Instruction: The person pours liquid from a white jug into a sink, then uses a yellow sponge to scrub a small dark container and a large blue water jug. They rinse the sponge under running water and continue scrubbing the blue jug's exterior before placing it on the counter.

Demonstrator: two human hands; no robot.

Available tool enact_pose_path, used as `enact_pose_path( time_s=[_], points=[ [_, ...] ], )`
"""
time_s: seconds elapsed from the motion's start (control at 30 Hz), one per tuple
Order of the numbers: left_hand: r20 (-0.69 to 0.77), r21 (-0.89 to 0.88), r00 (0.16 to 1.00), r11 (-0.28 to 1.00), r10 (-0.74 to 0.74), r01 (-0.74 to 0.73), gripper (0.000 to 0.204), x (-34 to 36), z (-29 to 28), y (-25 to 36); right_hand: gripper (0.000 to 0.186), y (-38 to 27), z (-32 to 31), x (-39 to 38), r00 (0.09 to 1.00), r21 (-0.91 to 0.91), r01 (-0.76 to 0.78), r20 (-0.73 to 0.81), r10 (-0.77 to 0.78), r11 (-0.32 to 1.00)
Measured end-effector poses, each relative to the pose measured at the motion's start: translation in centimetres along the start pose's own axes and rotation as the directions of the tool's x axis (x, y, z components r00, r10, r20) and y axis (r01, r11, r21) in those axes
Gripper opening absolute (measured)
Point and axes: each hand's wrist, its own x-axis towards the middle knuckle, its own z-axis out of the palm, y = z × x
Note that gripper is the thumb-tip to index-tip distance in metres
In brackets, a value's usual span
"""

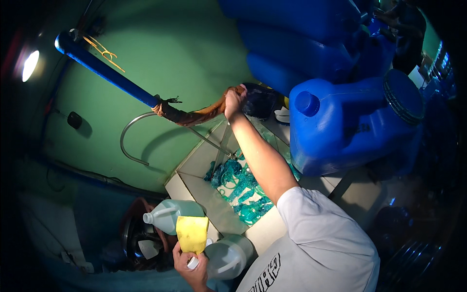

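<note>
My left hand (pixel 190 268) is closed at the lower middle, holding a yellow sponge (pixel 191 231) upright and a small white cap (pixel 193 263). Two translucent jugs (pixel 168 214) stand beside it. My right hand (pixel 233 102) is outstretched and closed round the end of a brown cloth-like wrap (pixel 204 112), which hangs from a long blue pipe (pixel 107 73). Beneath my right arm is a tiled basin (pixel 195 192) holding crumpled teal pieces (pixel 243 190). A curved metal spout (pixel 126 134) arches over toward the green wall.
Large blue jerrycans (pixel 350 136) stand at the right, with more stacked behind. Another person in dark clothing (pixel 408 34) is at the top right. A dark blue object (pixel 258 102) sits just past my right hand. Dark items (pixel 134 236) lie at the lower left.
</note>
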Motion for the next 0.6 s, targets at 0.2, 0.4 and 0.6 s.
enact_pose_path(
  time_s=[0.2,0.4,0.6],
  points=[
    [0.012,-0.005,1.0,1.0,-0.022,0.023,0.017,0.0,-0.2,0.1,0.045,-0.6,2.7,1.4,0.998,-0.104,0.017,0.056,-0.011,0.994],
    [-0.013,0.001,1.0,1.0,-0.022,0.022,0.017,-0.1,0.1,0.0,0.046,-0.4,-1.8,-2.4,0.982,-0.2,-0.073,0.154,0.105,0.977],
    [-0.008,0.004,1.0,1.0,-0.021,0.021,0.017,0.1,0.1,0.0,0.053,0.0,-10.1,-12.6,0.743,0.053,-0.658,-0.121,0.659,0.751]
  ],
)
